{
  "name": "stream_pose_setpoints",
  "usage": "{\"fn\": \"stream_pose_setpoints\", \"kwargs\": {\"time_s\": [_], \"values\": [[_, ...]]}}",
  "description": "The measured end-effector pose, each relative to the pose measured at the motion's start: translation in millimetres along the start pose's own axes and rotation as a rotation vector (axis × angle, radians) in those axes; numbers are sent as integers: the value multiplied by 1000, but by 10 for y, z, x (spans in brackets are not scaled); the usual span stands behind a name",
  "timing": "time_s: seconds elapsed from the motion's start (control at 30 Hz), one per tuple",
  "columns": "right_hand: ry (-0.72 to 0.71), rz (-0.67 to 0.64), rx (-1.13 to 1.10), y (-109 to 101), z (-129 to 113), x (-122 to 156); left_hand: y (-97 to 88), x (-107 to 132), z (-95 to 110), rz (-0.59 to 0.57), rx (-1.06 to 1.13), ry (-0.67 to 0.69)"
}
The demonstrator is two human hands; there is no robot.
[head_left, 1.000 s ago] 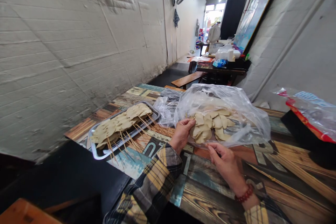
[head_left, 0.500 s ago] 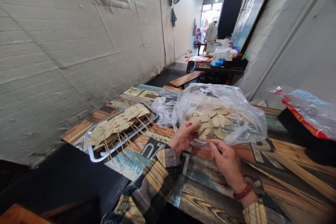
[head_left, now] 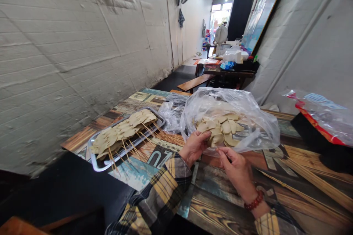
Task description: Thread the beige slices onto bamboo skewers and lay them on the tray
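A clear plastic bag (head_left: 248, 112) lies on the table with several pale tan flat food slices (head_left: 222, 130) inside. My left hand (head_left: 194, 146) is at the bag's near opening, fingers curled on a slice at its edge. Just in front of the bag, my right hand (head_left: 234, 167) has its fingers pinched together; I cannot make out what they hold. To the left, a metal tray (head_left: 100, 163) carries rows of the same slices threaded on bamboo skewers (head_left: 125, 130).
A heap of loose bamboo skewers (head_left: 317, 181) lies at the right on the patterned wooden table (head_left: 217, 205). A second crumpled bag (head_left: 172, 115) sits behind the tray. A red-edged plastic bag (head_left: 322, 117) is at the far right. White brick wall (head_left: 68, 44) on the left.
The view has shifted slightly. My left hand has drawn back a little from inside the bag toward its opening; my right hand stays pinched in front of it.
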State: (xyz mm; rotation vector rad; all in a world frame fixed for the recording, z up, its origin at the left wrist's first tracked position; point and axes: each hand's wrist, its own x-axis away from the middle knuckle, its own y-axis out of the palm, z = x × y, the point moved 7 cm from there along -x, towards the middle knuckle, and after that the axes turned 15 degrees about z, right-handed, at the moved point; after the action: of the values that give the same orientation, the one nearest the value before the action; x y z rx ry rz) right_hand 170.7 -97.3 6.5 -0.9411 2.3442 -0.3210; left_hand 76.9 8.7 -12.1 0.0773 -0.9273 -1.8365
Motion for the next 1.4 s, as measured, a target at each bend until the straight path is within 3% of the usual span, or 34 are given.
{"fn": "stream_pose_setpoints", "kwargs": {"time_s": [0.3,0.57,0.83,1.0,1.4], "values": [[29,5,-25,-28,-56,-24,-1,11,-58,21,-67,-18],[117,-5,-84,-12,77,-15,69,62,1,-38,-144,35],[98,-2,-77,-21,60,-31,8,22,15,21,-151,59],[118,-66,-150,49,51,-5,-111,-60,152,125,-60,145],[42,-134,-157,151,73,12,-197,-152,234,164,-116,224]]}}
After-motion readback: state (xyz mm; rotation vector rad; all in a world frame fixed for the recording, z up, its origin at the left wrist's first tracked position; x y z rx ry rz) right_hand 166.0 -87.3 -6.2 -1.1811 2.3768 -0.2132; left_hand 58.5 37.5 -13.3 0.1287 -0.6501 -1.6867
